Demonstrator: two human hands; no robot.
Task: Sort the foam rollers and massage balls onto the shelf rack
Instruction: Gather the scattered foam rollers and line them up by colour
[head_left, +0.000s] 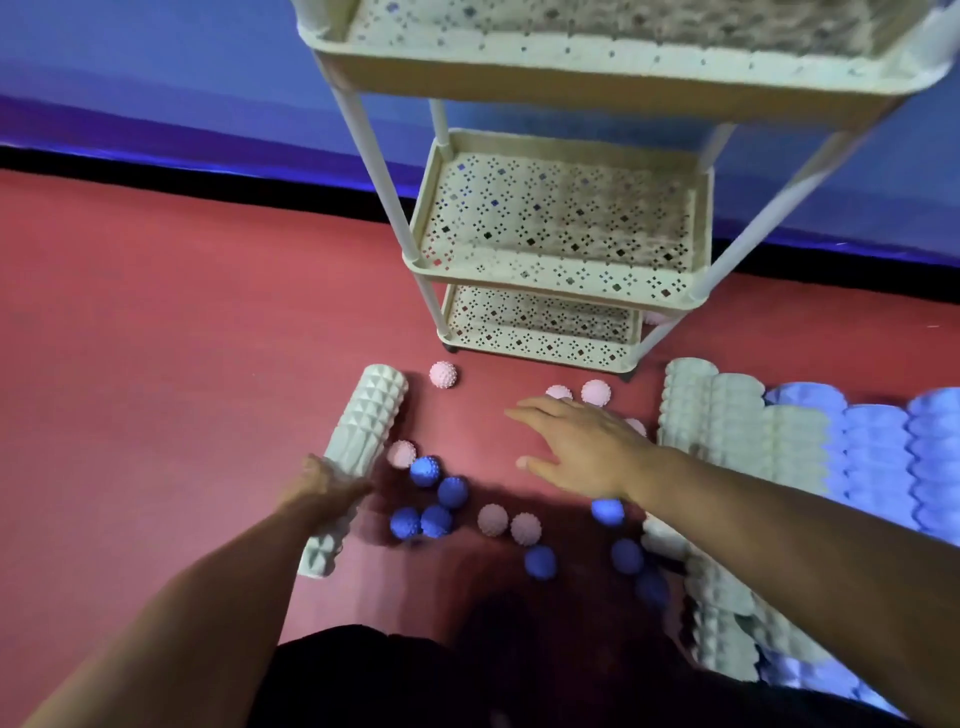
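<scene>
A pale green foam roller (363, 436) lies on the red floor at the left, and my left hand (324, 483) grips it around its middle. My right hand (576, 447) hovers open, fingers spread, over the floor near pink spiky balls (595, 391). Several blue spiky balls (435, 506) and pink ones (492, 518) lie scattered between my arms. The cream three-tier shelf rack (556, 270) stands just behind them, with no roller or ball visible on its perforated trays.
A row of green rollers (727, 426) and blue rollers (893, 457) lies at the right, with more green rollers (727, 623) under my right forearm. A blue wall with a black baseboard (208, 176) runs behind the rack.
</scene>
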